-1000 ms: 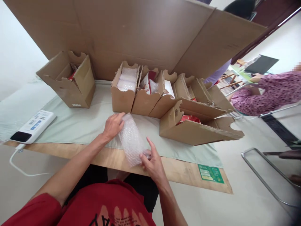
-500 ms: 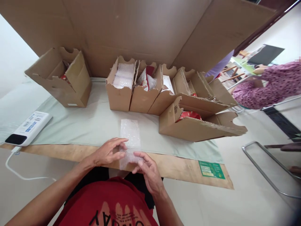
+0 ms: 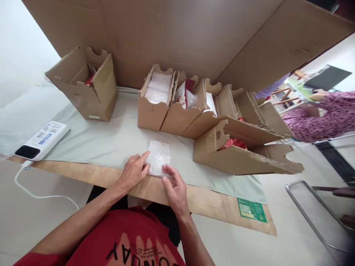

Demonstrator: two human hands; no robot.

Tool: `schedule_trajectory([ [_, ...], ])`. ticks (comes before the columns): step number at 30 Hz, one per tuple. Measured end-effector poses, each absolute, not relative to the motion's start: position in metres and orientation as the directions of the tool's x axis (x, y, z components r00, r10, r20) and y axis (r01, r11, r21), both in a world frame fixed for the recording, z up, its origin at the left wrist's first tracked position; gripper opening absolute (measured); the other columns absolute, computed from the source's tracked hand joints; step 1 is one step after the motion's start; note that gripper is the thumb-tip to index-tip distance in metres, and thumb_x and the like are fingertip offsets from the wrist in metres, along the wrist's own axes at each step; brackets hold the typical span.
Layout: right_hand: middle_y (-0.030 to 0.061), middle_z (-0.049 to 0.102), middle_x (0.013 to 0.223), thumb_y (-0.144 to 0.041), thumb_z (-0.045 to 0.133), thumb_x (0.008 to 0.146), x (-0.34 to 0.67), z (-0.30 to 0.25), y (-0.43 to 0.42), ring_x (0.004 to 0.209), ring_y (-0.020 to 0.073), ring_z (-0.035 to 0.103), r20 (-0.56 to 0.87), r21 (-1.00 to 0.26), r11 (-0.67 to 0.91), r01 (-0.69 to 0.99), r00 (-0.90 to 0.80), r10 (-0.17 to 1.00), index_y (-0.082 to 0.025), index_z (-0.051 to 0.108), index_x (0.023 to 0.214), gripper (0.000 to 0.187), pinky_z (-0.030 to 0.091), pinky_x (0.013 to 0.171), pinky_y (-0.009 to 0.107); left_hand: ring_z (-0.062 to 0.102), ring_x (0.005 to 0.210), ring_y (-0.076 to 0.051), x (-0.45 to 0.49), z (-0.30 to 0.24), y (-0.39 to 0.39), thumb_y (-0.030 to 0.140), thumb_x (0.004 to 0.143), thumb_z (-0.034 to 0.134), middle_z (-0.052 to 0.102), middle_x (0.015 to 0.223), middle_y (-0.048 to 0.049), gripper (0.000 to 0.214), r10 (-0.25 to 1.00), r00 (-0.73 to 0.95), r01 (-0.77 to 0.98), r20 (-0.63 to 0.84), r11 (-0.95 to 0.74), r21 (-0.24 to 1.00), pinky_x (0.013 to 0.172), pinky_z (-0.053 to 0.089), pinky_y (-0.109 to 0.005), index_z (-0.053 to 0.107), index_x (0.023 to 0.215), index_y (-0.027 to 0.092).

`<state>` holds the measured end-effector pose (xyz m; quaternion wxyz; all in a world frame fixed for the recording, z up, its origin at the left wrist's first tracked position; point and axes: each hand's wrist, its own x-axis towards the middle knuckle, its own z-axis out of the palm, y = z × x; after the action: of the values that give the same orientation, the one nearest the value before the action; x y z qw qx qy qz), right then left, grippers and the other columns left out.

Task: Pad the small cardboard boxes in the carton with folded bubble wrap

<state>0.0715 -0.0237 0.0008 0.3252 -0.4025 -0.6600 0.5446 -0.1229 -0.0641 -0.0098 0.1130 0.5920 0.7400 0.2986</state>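
Observation:
A piece of clear bubble wrap (image 3: 159,157) lies flat on the cloth in front of me, near the table's front edge. My left hand (image 3: 134,170) is at its left side, with the index finger stretched along the edge and the thumb apart from it near the lower left corner. At the lower right corner is my right hand (image 3: 175,186), its fingertips touching the wrap and its thumb separate. Both hands are open, resting against the wrap rather than gripping it.
A cardboard box (image 3: 155,115) behind holds stacked bubble wrap. To its right, a row of boxes continues, with another box (image 3: 213,155) in front holding red packets. At left stand a box (image 3: 102,96) and a white power bank (image 3: 46,138) with a cable. A person's patterned sleeve (image 3: 330,114) shows at right.
The lower part of the bubble wrap, which hung between my hands over the table edge, is now folded up onto the rest. My view has shifted slightly left.

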Motion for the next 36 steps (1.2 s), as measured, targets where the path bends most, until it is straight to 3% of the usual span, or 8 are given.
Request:
schedule_trajectory([
  [3, 0.0117, 0.06, 0.145, -0.02, 0.059, 0.092, 0.079, -0.002, -0.02, 0.137, 0.0324, 0.051, 0.224, -0.717, 0.55, 0.428, -0.605, 0.764, -0.025, 0.067, 0.126, 0.036, 0.042, 0.109, 0.054, 0.064, 0.084, -0.027, -0.123, -0.01, -0.065, 0.017, 0.09, 0.058, 0.07, 0.085, -0.0077, 0.039, 0.947, -0.234, 0.88, 0.222, 0.109, 0.463, 0.083, 0.052, -0.041, 0.064, 0.129, 0.015],
  [6, 0.0117, 0.068, 0.135, -0.013, 0.053, 0.095, 0.08, -0.002, -0.007, 0.129, 0.0323, 0.057, 0.223, -0.521, 0.696, 0.494, -0.708, 0.67, -0.022, 0.072, 0.118, 0.031, 0.044, 0.101, 0.051, 0.062, 0.105, -0.03, -0.123, -0.005, -0.072, 0.017, 0.093, 0.057, 0.068, 0.115, -0.0157, 0.03, 0.932, -0.152, 0.907, 0.329, -0.002, 0.422, 0.091, 0.051, -0.045, 0.068, 0.122, 0.016],
  [9, 0.0104, 0.077, 0.113, -0.015, 0.048, 0.101, 0.079, 0.003, 0.005, 0.108, 0.0262, 0.067, 0.23, -0.514, 0.707, 0.485, -0.717, 0.658, -0.021, 0.073, 0.11, 0.027, 0.047, 0.094, 0.043, 0.056, 0.124, -0.032, -0.124, 0.001, -0.084, 0.027, 0.093, 0.063, 0.063, 0.134, -0.0155, 0.024, 0.911, 0.01, 0.873, 0.412, -0.209, 0.44, 0.104, 0.045, -0.049, 0.07, 0.114, 0.019],
  [12, 0.0075, 0.078, 0.099, -0.02, 0.046, 0.102, 0.076, 0.012, 0.011, 0.09, 0.0234, 0.069, 0.179, -0.584, 0.666, 0.464, -0.726, 0.664, -0.022, 0.073, 0.106, 0.027, 0.048, 0.087, 0.039, 0.064, 0.111, -0.028, -0.126, 0.003, -0.092, 0.028, 0.093, 0.063, 0.074, 0.114, -0.0111, 0.022, 0.92, 0.053, 0.807, 0.388, -0.269, 0.527, 0.099, 0.047, -0.046, 0.071, 0.111, 0.019],
  [18, 0.009, 0.075, 0.112, -0.031, 0.048, 0.102, 0.07, 0.017, 0.017, 0.105, 0.0259, 0.067, 0.194, -0.626, 0.607, 0.49, -0.656, 0.729, -0.023, 0.071, 0.115, 0.027, 0.048, 0.093, 0.04, 0.069, 0.078, -0.019, -0.132, 0.002, -0.069, 0.025, 0.094, 0.056, 0.076, 0.09, -0.0034, 0.028, 0.965, -0.234, 0.781, 0.114, 0.117, 0.613, 0.079, 0.054, -0.032, 0.07, 0.117, 0.021],
  [26, 0.0181, 0.062, 0.14, -0.025, 0.063, 0.092, 0.05, 0.012, 0.045, 0.128, 0.0341, 0.053, 0.08, -0.486, 0.652, 0.582, -0.713, 0.697, -0.015, 0.056, 0.141, 0.051, 0.041, 0.104, 0.048, 0.066, 0.103, -0.029, -0.13, -0.002, -0.048, 0.025, 0.09, 0.057, 0.068, 0.106, -0.0135, 0.037, 0.929, -0.355, 0.809, 0.101, 0.251, 0.532, 0.091, 0.052, -0.039, 0.065, 0.125, 0.014],
  [32, 0.007, 0.072, 0.103, -0.013, 0.062, 0.087, 0.044, 0.015, 0.039, 0.101, 0.0254, 0.06, 0.055, -0.547, 0.646, 0.532, -0.747, 0.662, -0.021, 0.07, 0.112, 0.028, 0.043, 0.091, 0.039, 0.068, 0.091, -0.024, -0.136, 0.0, -0.058, 0.029, 0.082, 0.064, 0.072, 0.1, -0.0081, 0.044, 0.938, -0.337, 0.788, 0.081, 0.234, 0.57, 0.085, 0.054, -0.036, 0.063, 0.125, 0.017],
  [36, 0.0032, 0.07, 0.1, -0.008, 0.063, 0.085, 0.067, 0.025, 0.017, 0.102, 0.0226, 0.059, 0.077, -0.616, 0.617, 0.49, -0.742, 0.666, -0.022, 0.068, 0.1, 0.021, 0.042, 0.091, 0.036, 0.067, 0.08, -0.022, -0.134, 0.01, -0.065, 0.031, 0.083, 0.058, 0.072, 0.087, -0.0033, 0.02, 0.977, -0.211, 0.697, 0.02, 0.137, 0.704, 0.077, 0.054, -0.034, 0.068, 0.098, 0.021],
])
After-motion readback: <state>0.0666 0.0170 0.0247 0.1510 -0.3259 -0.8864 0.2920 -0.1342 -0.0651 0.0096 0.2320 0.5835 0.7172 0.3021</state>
